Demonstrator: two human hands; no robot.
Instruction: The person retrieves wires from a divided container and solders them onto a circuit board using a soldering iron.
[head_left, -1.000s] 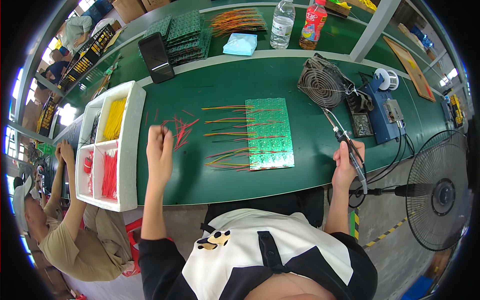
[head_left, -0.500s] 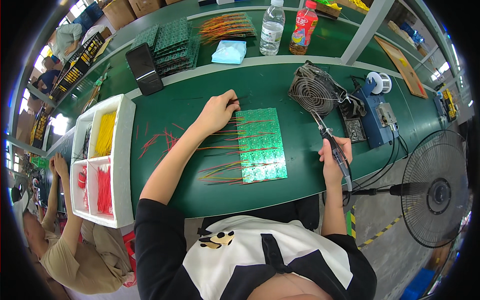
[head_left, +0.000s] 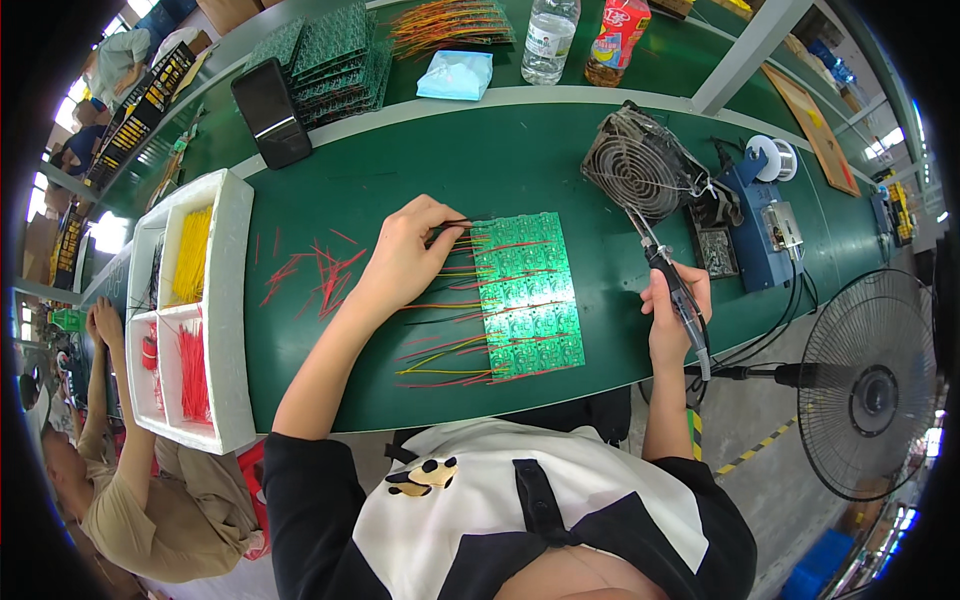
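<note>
A green circuit board panel (head_left: 530,315) lies on the green bench, with red, yellow and black wires (head_left: 440,307) sticking out from its left side. My left hand (head_left: 412,255) is closed at the panel's upper left corner, pinching a thin black wire (head_left: 470,220) whose end reaches the board's edge. To the right of the panel, my right hand (head_left: 677,312) grips a soldering iron (head_left: 672,275) by its handle. The iron's tip points up and away, in front of a small fan with a round wire guard (head_left: 640,175). Loose red wires (head_left: 325,275) lie left of my left forearm.
A white foam box (head_left: 230,330) with sorted wires stands at left. A blue soldering station (head_left: 765,235) with a solder spool (head_left: 775,158) is at right. Behind are a phone (head_left: 272,115), stacked boards (head_left: 340,60) and bottles (head_left: 550,45). A large fan (head_left: 865,385) stands at right; a co-worker (head_left: 150,500) sits left.
My left hand has shifted left and slightly down; the black wire in its fingers now shows at the board's corner. My right hand still holds the iron. The whole view has shifted slightly.
</note>
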